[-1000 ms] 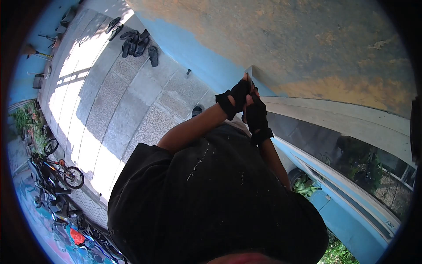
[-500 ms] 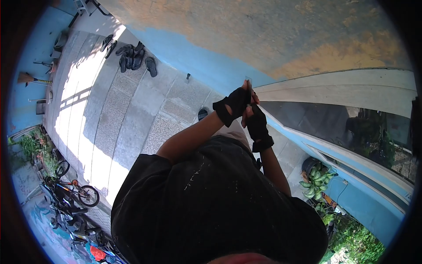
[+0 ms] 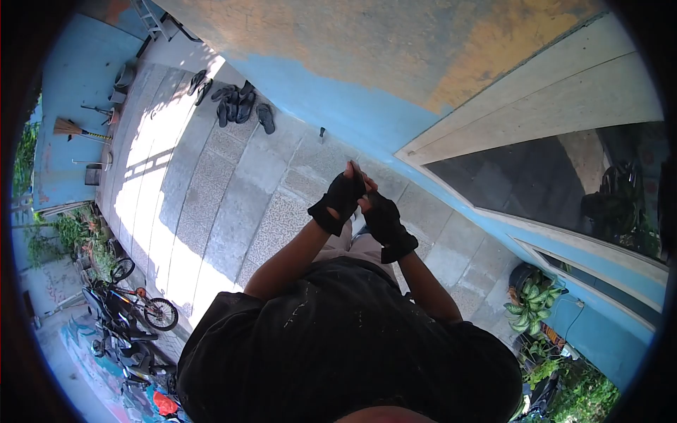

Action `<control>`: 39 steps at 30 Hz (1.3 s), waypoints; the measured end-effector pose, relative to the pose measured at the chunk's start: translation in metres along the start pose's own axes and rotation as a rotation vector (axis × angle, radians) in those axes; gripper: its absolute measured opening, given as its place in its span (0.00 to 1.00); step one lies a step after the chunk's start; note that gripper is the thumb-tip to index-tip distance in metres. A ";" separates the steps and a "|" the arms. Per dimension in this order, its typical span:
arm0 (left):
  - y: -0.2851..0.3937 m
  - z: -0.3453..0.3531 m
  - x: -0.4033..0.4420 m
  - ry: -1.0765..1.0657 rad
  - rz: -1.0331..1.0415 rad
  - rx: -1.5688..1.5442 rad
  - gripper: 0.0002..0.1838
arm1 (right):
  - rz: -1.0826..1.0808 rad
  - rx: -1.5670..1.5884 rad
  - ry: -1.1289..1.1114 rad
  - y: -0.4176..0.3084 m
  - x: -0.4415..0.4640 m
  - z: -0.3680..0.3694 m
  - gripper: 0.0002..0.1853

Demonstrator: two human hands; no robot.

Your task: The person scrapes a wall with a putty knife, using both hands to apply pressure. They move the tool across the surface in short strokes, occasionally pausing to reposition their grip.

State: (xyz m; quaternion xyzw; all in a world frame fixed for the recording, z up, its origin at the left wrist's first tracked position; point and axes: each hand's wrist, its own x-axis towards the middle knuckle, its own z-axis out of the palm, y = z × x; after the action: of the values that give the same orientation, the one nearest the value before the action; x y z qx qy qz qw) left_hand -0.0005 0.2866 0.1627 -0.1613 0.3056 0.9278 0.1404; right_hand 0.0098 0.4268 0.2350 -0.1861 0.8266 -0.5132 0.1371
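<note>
My left hand point(image 3: 343, 197), in a black fingerless glove, is raised in front of my torso with its fingers pressed together. A thin, flat, dark piece point(image 3: 355, 166) shows edge-on at its fingertips; its kind is hard to make out. Close against it on the right is my right hand point(image 3: 383, 220), gloved the same way, with bent fingers meeting the left hand's fingers. Whatever lies between the right fingers is hidden. Both hands are apart from the wall point(image 3: 338, 92), which has light blue paint and a rough brown-orange patch.
A framed window point(image 3: 522, 169) runs along the right, above a potted plant point(image 3: 532, 307). Several dark sandals point(image 3: 236, 106) lie on the paved floor point(image 3: 204, 190) near the wall. A bicycle point(image 3: 151, 310), motorbikes point(image 3: 127, 345) and a broom point(image 3: 74, 130) are on the left.
My hands have moved left and down in view, away from the wall and closer to my body. The view has shifted, and the flat piece shows less than before.
</note>
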 end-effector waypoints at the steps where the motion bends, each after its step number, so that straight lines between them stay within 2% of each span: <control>1: 0.003 0.001 -0.011 0.031 0.002 0.012 0.36 | 0.006 0.015 0.000 0.001 -0.006 0.003 0.16; 2: 0.008 -0.002 -0.021 0.004 -0.041 0.122 0.35 | 0.054 0.060 -0.013 0.001 -0.009 0.007 0.14; 5: 0.015 0.019 -0.040 0.011 -0.068 0.053 0.35 | 0.108 0.165 0.035 -0.002 -0.018 0.015 0.16; 6: 0.013 0.012 -0.041 -0.006 -0.072 0.059 0.35 | 0.203 0.288 0.063 -0.015 -0.018 0.012 0.15; 7: 0.010 0.000 -0.038 -0.208 -0.096 0.036 0.34 | 0.296 0.410 0.092 -0.023 -0.016 0.011 0.15; 8: 0.007 -0.011 -0.036 -0.411 -0.121 0.011 0.33 | 0.290 0.403 0.114 -0.023 -0.013 0.014 0.15; 9: 0.007 -0.006 -0.040 -0.434 -0.130 0.016 0.33 | 0.245 0.399 0.170 -0.020 -0.009 0.019 0.14; 11: 0.008 0.005 -0.049 -0.115 -0.161 0.168 0.31 | 0.197 0.385 0.256 -0.025 0.001 0.027 0.13; 12: 0.013 -0.001 -0.043 -0.203 -0.176 0.075 0.26 | 0.189 0.299 0.361 -0.029 0.007 0.032 0.13; 13: 0.018 -0.008 -0.040 -0.226 -0.190 0.083 0.26 | 0.184 0.215 0.465 -0.035 0.013 0.038 0.13; 16: 0.055 -0.012 -0.042 -0.249 -0.167 0.247 0.20 | 0.220 0.318 0.668 -0.046 0.029 0.063 0.13; 18: 0.083 -0.021 -0.052 -0.283 -0.119 0.907 0.13 | 0.280 0.200 0.741 -0.047 0.039 0.083 0.12; 21: 0.105 -0.052 -0.050 -0.422 -0.164 1.067 0.13 | 0.336 0.020 0.850 -0.043 0.057 0.119 0.10; 22: 0.096 -0.071 -0.044 -0.407 -0.092 0.830 0.18 | 0.306 0.103 0.890 -0.037 0.062 0.134 0.09; 23: 0.088 -0.089 -0.038 -0.418 -0.107 0.830 0.18 | 0.276 0.185 0.929 -0.031 0.065 0.145 0.09; 25: 0.100 -0.087 -0.038 -0.398 0.035 0.702 0.18 | 0.333 0.189 0.918 -0.038 0.069 0.153 0.10; 27: 0.116 -0.082 -0.042 -0.418 -0.010 0.741 0.19 | 0.288 0.295 0.916 -0.033 0.077 0.163 0.12; 28: 0.122 -0.081 -0.039 -0.430 -0.027 0.763 0.19 | 0.360 0.374 0.916 -0.055 0.082 0.151 0.15; 29: 0.123 -0.091 -0.032 -0.443 -0.026 0.778 0.19 | 0.352 0.384 0.931 -0.045 0.087 0.152 0.15; 31: 0.122 -0.113 -0.013 -0.567 -0.203 0.871 0.19 | 0.363 0.142 1.080 -0.029 0.099 0.143 0.15; 32: 0.119 -0.121 -0.004 -0.570 -0.213 0.886 0.19 | 0.336 0.366 1.076 -0.028 0.102 0.137 0.14; 34: 0.121 -0.126 0.004 -0.550 -0.402 0.726 0.23 | 0.403 0.424 1.042 -0.009 0.113 0.135 0.13; 37: 0.122 -0.130 0.036 -0.507 -0.435 0.739 0.18 | 0.485 0.501 1.034 0.022 0.141 0.136 0.11; 39: 0.116 -0.145 0.072 -0.493 -0.408 0.735 0.18 | 0.363 0.465 1.179 0.035 0.164 0.133 0.09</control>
State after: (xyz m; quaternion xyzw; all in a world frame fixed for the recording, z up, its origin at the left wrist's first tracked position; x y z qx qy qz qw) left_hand -0.0764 0.1198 0.0852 0.0667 0.5328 0.7226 0.4353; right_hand -0.0872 0.2616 0.1393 0.3030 0.6491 -0.6630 -0.2176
